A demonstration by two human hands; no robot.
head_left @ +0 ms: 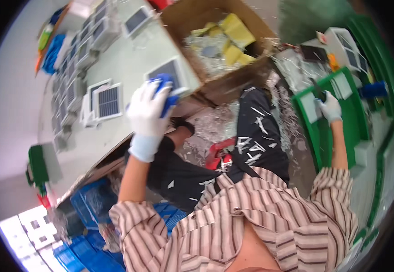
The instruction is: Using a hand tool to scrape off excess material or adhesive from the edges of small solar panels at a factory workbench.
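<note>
Your white-gloved left hand [149, 111] reaches forward with fingers curled, while your white-gloved right hand [331, 109] stretches out to your right, fingers bent, both forearms [339, 147] bare.

White gloves covered the left hand [148, 109], around a vivid blue object [164, 84], and the right hand [330, 108], on a dark tool [316, 87] above a green tray [354, 118]. I saw a pale pink shirt [269, 217] striped brown, white-marked black trousers [179, 172] and yellow pieces [238, 31].
</note>
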